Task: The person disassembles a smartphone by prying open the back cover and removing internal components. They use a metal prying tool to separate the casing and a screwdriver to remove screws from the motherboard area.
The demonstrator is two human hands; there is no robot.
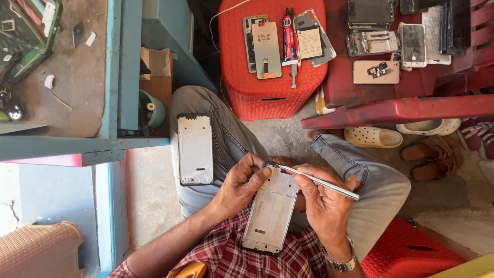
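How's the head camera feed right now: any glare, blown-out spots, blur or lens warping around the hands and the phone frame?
Head view: the left hand, right hand and phone frame are sharp and evenly lit, with no glare; the metal tool shows a mild sheen; the floor at lower left is blown out; the blue bench edges bow from wide-angle distortion.

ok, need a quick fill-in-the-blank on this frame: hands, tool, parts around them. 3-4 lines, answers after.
1. The right hand holds a slim metal ____ by its shaft.
2. The tool's tip meets the top corner of the phone frame steadied by the ____ hand.
3. A second phone frame rests on the person's ____.
4. The glue tube lies on a ____ plastic stool.

Missing words: screwdriver; left; thigh; red
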